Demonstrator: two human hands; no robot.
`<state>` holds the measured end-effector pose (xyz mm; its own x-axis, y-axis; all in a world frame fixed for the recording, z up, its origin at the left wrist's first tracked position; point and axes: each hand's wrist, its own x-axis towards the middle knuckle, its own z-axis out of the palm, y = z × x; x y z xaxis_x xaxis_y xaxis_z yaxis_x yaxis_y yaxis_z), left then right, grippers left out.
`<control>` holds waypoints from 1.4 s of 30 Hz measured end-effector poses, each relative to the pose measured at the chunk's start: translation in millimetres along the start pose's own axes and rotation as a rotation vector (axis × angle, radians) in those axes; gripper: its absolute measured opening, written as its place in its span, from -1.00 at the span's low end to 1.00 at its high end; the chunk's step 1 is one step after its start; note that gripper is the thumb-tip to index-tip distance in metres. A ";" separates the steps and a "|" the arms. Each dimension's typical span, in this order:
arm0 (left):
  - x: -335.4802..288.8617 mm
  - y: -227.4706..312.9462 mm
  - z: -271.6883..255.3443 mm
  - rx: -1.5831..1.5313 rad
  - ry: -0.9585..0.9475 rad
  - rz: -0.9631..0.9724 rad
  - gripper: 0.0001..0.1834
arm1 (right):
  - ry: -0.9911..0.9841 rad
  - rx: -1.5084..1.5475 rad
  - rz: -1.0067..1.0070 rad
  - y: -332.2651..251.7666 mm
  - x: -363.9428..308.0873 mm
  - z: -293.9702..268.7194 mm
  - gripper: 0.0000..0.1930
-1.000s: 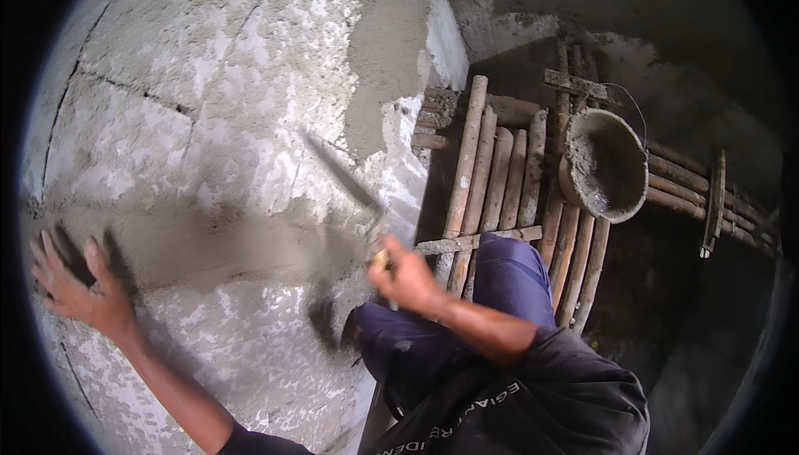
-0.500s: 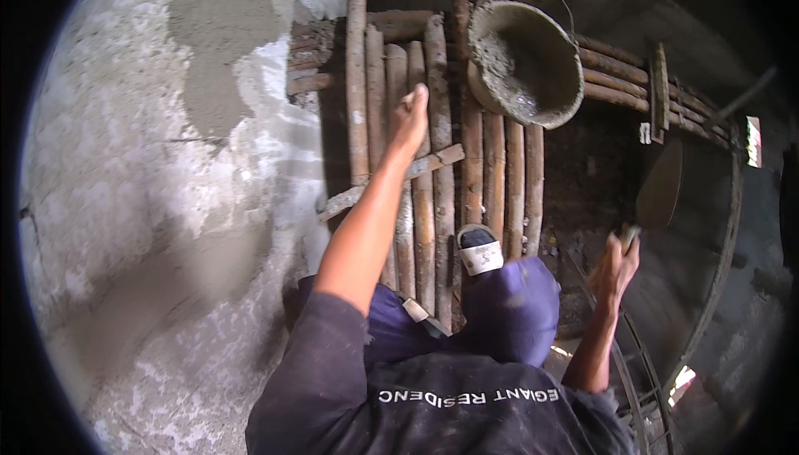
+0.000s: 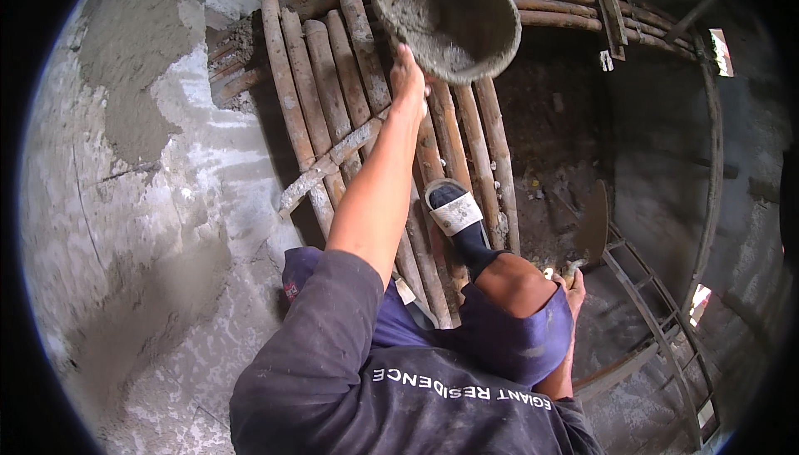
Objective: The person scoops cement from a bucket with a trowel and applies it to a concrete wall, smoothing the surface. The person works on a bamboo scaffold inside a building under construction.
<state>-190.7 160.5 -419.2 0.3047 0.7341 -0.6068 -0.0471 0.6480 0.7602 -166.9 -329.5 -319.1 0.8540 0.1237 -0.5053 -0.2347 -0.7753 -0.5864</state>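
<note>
At the left stands the rough wall (image 3: 100, 205), a damp grey mortar patch (image 3: 133, 56) on its upper part and a darker smear (image 3: 158, 305) lower down; no hand is on it now, whereas a second ago the left hand was spread there and the trowel was raised in front of it. Right of the wall runs the pole platform (image 3: 290, 81), with a crusted crosspiece (image 3: 329, 164) over its left edge. The left hand (image 3: 408, 81) has come up to the near-left rim of the bucket (image 3: 487, 22) at the platform's far end. Its fingertips look to touch the rim, but I cannot tell whether they grip it. Wet mortar (image 3: 416, 10) lies inside. A sandalled foot (image 3: 458, 214) rests near the platform's right edge. Beyond that edge, the right hand (image 3: 574, 289) has dropped beside the knee, fingers wrapped round the handle of the trowel (image 3: 593, 226), its blade upward, near a ladder-like frame (image 3: 645, 284). The work has thus shifted, I judge, from wall to bucket.
</note>
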 end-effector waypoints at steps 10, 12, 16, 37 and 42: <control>-121.7 -76.6 -57.9 0.184 -0.076 -0.044 -0.29 | -0.020 -0.381 -0.372 -98.2 -29.1 -19.8 -0.67; -138.2 -63.5 -69.2 0.247 -0.105 -0.055 -0.30 | -0.121 -0.590 -0.422 -145.3 -21.6 -17.8 -0.73; -144.4 -43.8 -79.0 0.326 -0.132 -0.016 -0.31 | -0.218 -1.014 -0.731 -219.3 24.5 36.2 -0.77; -160.7 -55.5 -61.7 0.383 -0.084 0.056 -0.30 | -0.937 -0.039 -0.123 -183.1 43.8 127.2 -0.77; -145.7 -54.1 -98.0 0.374 -0.126 -0.107 -0.32 | -0.911 0.017 -0.257 -193.7 30.8 124.7 -0.76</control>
<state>-325.8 38.3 -394.7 0.4041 0.6209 -0.6717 0.3337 0.5836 0.7403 -153.0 -98.3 -300.0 0.1911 0.7308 -0.6553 -0.1027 -0.6490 -0.7538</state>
